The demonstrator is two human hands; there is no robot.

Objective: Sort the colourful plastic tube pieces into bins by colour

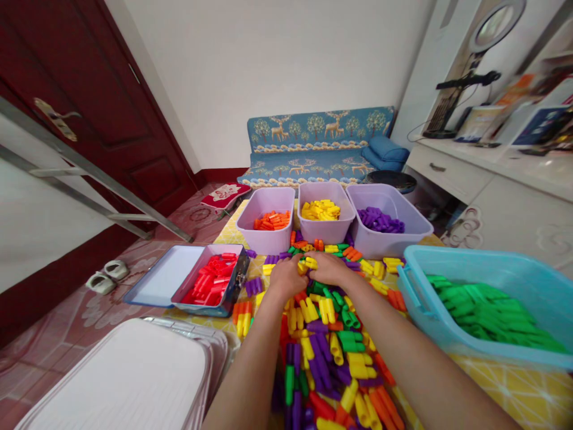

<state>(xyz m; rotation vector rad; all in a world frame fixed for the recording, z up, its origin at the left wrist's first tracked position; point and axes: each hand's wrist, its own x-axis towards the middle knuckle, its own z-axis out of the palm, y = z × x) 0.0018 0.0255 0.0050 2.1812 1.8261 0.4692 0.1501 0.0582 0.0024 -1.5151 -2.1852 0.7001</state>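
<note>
My left hand (287, 276) and my right hand (330, 269) are close together over the far part of a spread of loose plastic tube pieces. Their fingers close on yellow plastic pieces (308, 263), which show between the two hands; my fingers partly cover them. Around my wrists and forearms lie mixed pieces: purple pieces (254, 286), green pieces (350, 341), orange pieces (385, 407) and more yellow ones (326, 310). Many are joined side by side in twos or threes.
Three lilac bins (272, 243) stand at the back, holding orange, yellow and purple pieces. A blue tub (487, 348) with green pieces is at right. An open case (219, 309) with red pieces sits left, near stacked white lids (120, 376). A patterned sofa (308, 156) stands beyond.
</note>
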